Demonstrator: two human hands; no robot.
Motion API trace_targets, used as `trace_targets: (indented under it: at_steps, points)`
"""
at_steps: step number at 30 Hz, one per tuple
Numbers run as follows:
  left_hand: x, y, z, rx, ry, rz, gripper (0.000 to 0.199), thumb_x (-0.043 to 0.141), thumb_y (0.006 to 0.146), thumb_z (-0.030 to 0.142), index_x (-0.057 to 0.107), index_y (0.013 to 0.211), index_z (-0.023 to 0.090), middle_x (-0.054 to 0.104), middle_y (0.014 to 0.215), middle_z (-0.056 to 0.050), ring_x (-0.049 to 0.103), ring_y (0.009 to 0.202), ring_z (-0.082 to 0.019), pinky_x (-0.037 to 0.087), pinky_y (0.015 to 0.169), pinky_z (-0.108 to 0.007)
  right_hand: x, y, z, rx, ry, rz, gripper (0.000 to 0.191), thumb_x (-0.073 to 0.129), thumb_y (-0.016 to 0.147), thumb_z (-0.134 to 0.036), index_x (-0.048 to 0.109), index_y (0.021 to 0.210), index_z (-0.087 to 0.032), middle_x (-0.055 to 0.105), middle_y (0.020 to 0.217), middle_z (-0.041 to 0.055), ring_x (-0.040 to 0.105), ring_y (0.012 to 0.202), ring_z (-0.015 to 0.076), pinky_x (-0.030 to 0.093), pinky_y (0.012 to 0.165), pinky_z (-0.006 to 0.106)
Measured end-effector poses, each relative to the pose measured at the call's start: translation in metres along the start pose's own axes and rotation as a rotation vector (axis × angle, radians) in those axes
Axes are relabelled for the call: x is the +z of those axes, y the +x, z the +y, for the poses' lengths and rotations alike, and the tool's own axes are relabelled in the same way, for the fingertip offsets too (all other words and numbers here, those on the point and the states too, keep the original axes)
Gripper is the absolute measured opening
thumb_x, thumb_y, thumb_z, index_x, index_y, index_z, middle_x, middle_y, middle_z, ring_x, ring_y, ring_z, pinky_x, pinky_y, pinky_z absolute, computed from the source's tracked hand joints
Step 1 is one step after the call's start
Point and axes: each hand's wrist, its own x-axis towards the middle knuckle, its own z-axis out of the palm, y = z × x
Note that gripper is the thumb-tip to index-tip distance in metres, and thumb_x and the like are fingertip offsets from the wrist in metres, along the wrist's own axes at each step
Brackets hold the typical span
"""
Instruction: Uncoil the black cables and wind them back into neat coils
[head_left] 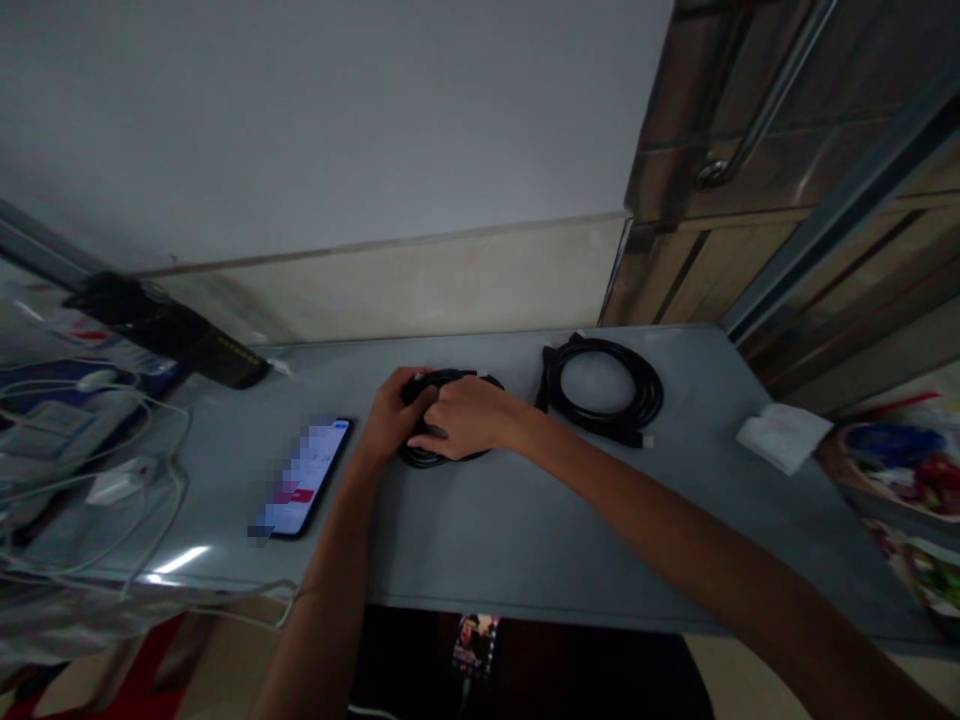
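Note:
A coil of black cable [425, 458] lies on the grey table, mostly covered by my two hands. My left hand [391, 412] is closed around the coil's left side, its thumb reaching over toward the middle. Across the coil's centre lies my right hand [471, 412], its fingers curled down on the cable; the fingertips are partly hidden. A second black cable [651, 385], neatly coiled with its plug ends showing, rests to the right, apart from both hands. Left of my left forearm is a phone [311, 480] with its screen lit.
White cords and a charger [121, 481] clutter the table's left end. A black umbrella-like pouch [172, 330] lies at the back left. A white tissue [784, 437] sits at the right, near a basket [862, 468] of packets. A wall runs along the back.

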Motion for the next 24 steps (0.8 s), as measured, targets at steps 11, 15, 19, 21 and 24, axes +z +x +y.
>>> trace_targets:
  at_steps: [11, 15, 19, 21, 24]
  points:
    - [0.008, -0.002, -0.004, 0.066, 0.072, -0.008, 0.041, 0.077, 0.089, 0.036, 0.076, 0.128, 0.023, 0.080, 0.127, -0.011, 0.072, 0.124, -0.033, 0.047, 0.120, -0.053, 0.017, -0.071, -0.017, -0.037, 0.009, 0.137, 0.062, 0.068, 0.106, -0.069, 0.073, 0.120, -0.009, 0.072, 0.122, 0.0168, 0.066, 0.119, 0.0327, 0.049, 0.115, 0.052]
    - [0.009, -0.002, -0.007, 0.106, 0.101, -0.020, 0.039, 0.072, 0.091, 0.033, 0.075, 0.129, 0.022, 0.080, 0.127, -0.011, 0.071, 0.125, -0.032, 0.047, 0.120, -0.053, 0.008, -0.101, -0.008, 0.016, 0.031, 0.221, 0.044, 0.071, 0.110, -0.048, 0.071, 0.132, -0.009, 0.068, 0.135, 0.0177, 0.063, 0.128, 0.0312, 0.051, 0.115, 0.048]
    - [0.008, -0.002, -0.008, 0.124, 0.137, -0.012, 0.036, 0.069, 0.092, 0.032, 0.077, 0.126, 0.022, 0.079, 0.127, -0.012, 0.071, 0.124, -0.032, 0.049, 0.119, -0.053, 0.001, -0.121, 0.011, 0.088, 0.023, 0.376, 0.032, 0.067, 0.113, -0.038, 0.071, 0.130, -0.011, 0.069, 0.134, 0.0184, 0.064, 0.126, 0.0300, 0.052, 0.114, 0.048]
    - [0.007, -0.001, -0.008, 0.130, 0.170, -0.011, 0.034, 0.068, 0.092, 0.032, 0.078, 0.124, 0.023, 0.079, 0.126, -0.011, 0.072, 0.123, -0.032, 0.051, 0.118, -0.053, 0.000, -0.129, 0.019, 0.156, -0.010, 0.439, 0.025, 0.063, 0.115, -0.034, 0.072, 0.125, -0.013, 0.070, 0.130, 0.0170, 0.065, 0.123, 0.0295, 0.052, 0.114, 0.049]
    - [0.006, -0.001, -0.008, 0.157, 0.224, -0.018, 0.031, 0.066, 0.093, 0.031, 0.079, 0.121, 0.024, 0.079, 0.123, -0.009, 0.072, 0.121, -0.031, 0.053, 0.116, -0.053, -0.001, -0.138, 0.026, 0.401, -0.076, 0.467, 0.026, 0.068, 0.111, -0.035, 0.070, 0.129, -0.015, 0.067, 0.135, 0.0171, 0.064, 0.126, 0.0327, 0.051, 0.114, 0.051]
